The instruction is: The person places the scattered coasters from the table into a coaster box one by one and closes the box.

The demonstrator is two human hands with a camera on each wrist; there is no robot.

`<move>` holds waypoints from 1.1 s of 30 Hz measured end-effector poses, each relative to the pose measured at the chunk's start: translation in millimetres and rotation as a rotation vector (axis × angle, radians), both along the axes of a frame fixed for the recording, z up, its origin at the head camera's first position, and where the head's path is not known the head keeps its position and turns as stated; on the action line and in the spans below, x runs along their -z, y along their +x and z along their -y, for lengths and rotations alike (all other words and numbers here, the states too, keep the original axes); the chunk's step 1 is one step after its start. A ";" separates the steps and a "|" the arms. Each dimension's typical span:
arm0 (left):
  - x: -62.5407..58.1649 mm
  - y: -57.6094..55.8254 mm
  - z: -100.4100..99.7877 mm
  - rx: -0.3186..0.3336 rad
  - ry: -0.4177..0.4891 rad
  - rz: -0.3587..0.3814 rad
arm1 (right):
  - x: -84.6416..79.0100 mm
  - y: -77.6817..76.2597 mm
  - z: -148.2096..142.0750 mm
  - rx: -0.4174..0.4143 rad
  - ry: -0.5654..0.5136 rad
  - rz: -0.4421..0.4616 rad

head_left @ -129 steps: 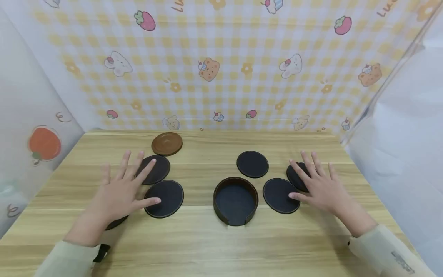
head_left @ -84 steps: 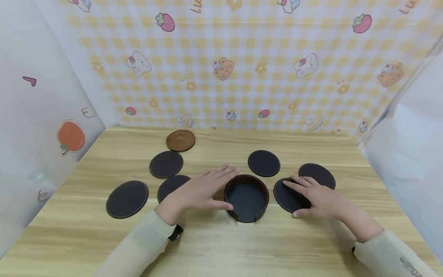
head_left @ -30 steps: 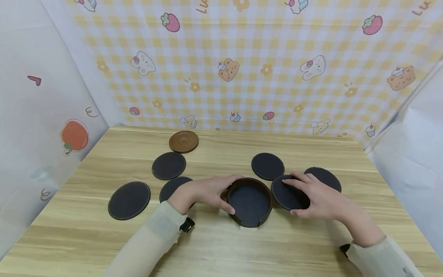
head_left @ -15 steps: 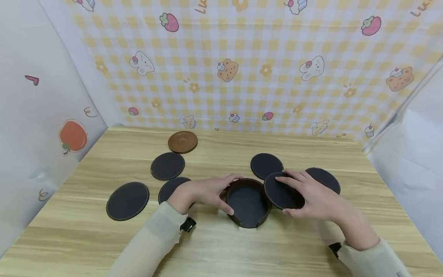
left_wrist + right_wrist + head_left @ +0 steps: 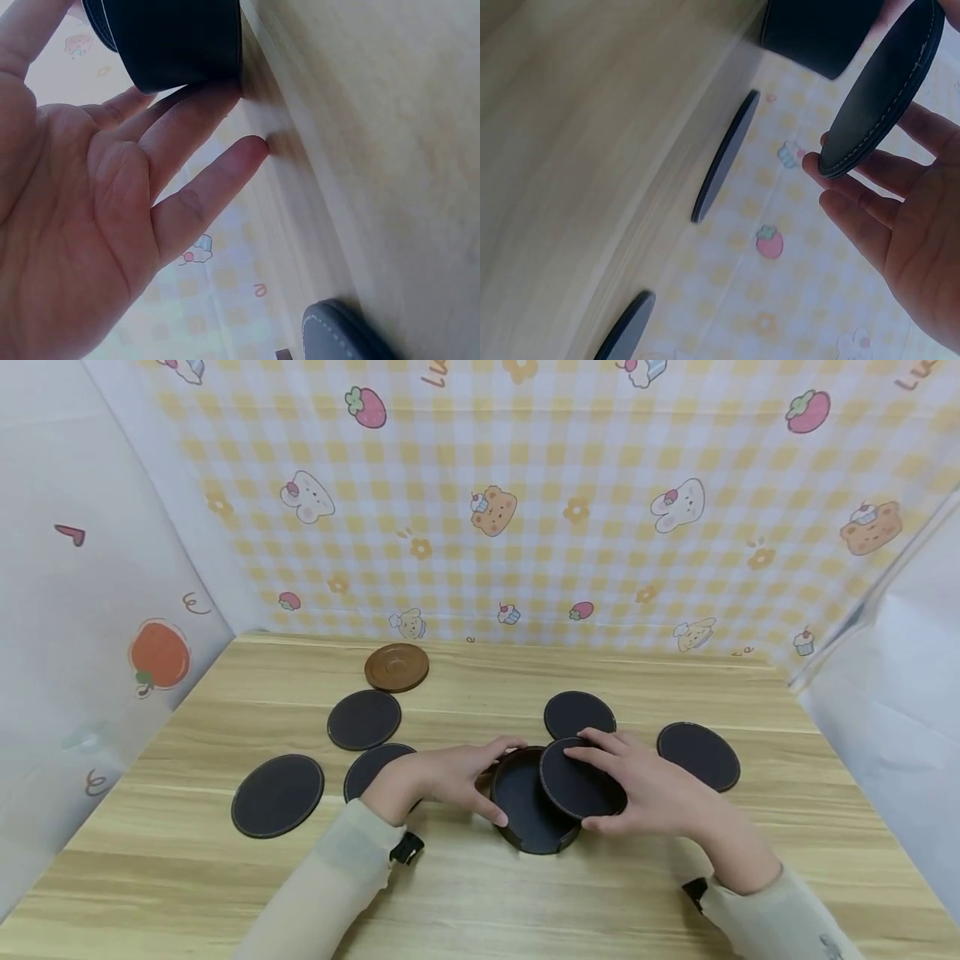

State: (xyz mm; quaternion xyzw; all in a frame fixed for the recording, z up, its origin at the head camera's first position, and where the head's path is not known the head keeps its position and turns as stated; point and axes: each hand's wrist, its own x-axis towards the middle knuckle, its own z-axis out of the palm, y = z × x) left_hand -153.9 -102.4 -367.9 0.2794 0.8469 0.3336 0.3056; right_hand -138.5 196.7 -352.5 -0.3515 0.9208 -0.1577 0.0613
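A round black coaster holder (image 5: 517, 793) with a notch at its front stands in the middle of the table. My left hand (image 5: 450, 781) grips its left side, thumb at the front rim and fingers behind. In the left wrist view the fingers (image 5: 191, 120) lie against the holder's dark wall (image 5: 180, 37). My right hand (image 5: 660, 785) pinches a black stitched coaster (image 5: 577, 781) by its edge. That coaster is raised and tilted, overlapping the holder's right half in the head view. From the right wrist it shows held off the table, beside the holder (image 5: 817, 30).
Two black coasters lie on the right, one behind the holder (image 5: 577, 712) and one farther out (image 5: 699, 756). On the left lie more black coasters (image 5: 277, 796), one partly hidden by the left arm. A brown wooden disc (image 5: 397, 667) lies near the checked backdrop (image 5: 450, 568).
Both hands came inward from being spread over the coasters. The left hand took hold of the holder. My right hand lifted the nearest right coaster and carried it left over the holder's edge.
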 end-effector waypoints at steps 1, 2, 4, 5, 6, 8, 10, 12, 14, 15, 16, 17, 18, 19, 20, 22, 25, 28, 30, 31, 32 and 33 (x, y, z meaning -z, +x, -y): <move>-0.9 0.3 -0.3 0.001 0.000 0.001 | -0.2 -0.1 2.4 -0.011 0.000 0.004; -1.3 0.5 -0.4 0.001 0.001 0.003 | -0.4 -0.4 4.8 -0.024 0.003 0.003; -2.0 0.6 -0.6 0.001 0.002 0.004 | -0.7 -1.1 9.1 -0.049 0.003 -0.007; -2.0 0.6 -0.6 0.001 0.002 0.005 | -0.7 -1.5 11.2 -0.060 0.005 -0.014; -2.2 0.7 -0.6 0.000 0.000 0.006 | -0.6 -1.9 13.4 -0.073 0.009 -0.026; -1.7 0.3 -0.5 -0.002 -0.004 0.007 | -0.2 -2.8 17.9 -0.101 0.014 -0.051; -1.8 0.2 -0.6 -0.002 -0.007 0.011 | 0.6 -3.3 22.3 -0.122 0.021 -0.061; -1.4 -0.3 -0.5 -0.002 -0.015 0.012 | 1.4 -3.4 26.6 -0.138 0.026 -0.063; -1.1 -0.7 -0.3 0.001 -0.016 0.014 | 2.0 -3.1 30.5 -0.148 0.028 -0.056; -1.0 -0.9 -0.2 0.002 -0.016 0.017 | 2.2 -2.8 32.4 -0.151 0.029 -0.055; -0.9 -1.1 -0.1 0.001 -0.017 0.018 | 2.2 -2.5 34.1 -0.155 0.027 -0.052; -0.7 -1.5 0.1 0.002 -0.016 0.020 | 2.1 -2.1 35.9 -0.158 0.028 -0.056; -0.7 -1.8 0.3 0.003 -0.014 0.022 | 2.0 -1.7 37.4 -0.161 0.028 -0.055; -0.7 -2.0 0.5 0.003 -0.014 0.024 | 1.9 -1.2 38.9 -0.165 0.027 -0.059; -0.9 -2.2 0.6 0.006 -0.010 0.027 | 2.0 -0.8 40.3 -0.167 0.028 -0.065; -1.2 -2.5 1.0 0.014 0.001 0.032 | 1.9 0.1 42.5 -0.169 0.032 -0.069; -1.4 -3.1 1.2 0.033 0.023 0.041 | 3.0 1.0 44.7 -0.180 0.047 -0.092; -0.7 -3.6 1.6 0.042 0.040 0.045 | 4.0 1.7 46.2 -0.191 0.058 -0.115; -0.1 -3.9 1.9 0.043 0.046 0.044 | 4.5 2.2 46.7 -0.190 0.062 -0.117; 0.0 -4.0 2.0 0.044 0.047 0.045 | 4.6 2.5 46.9 -0.188 0.063 -0.116; -0.1 -4.0 2.1 0.043 0.049 0.046 | 4.9 2.5 47.0 -0.188 0.063 -0.115; -0.3 -3.9 2.1 0.043 0.051 0.048 | 5.1 2.7 47.1 -0.187 0.064 -0.113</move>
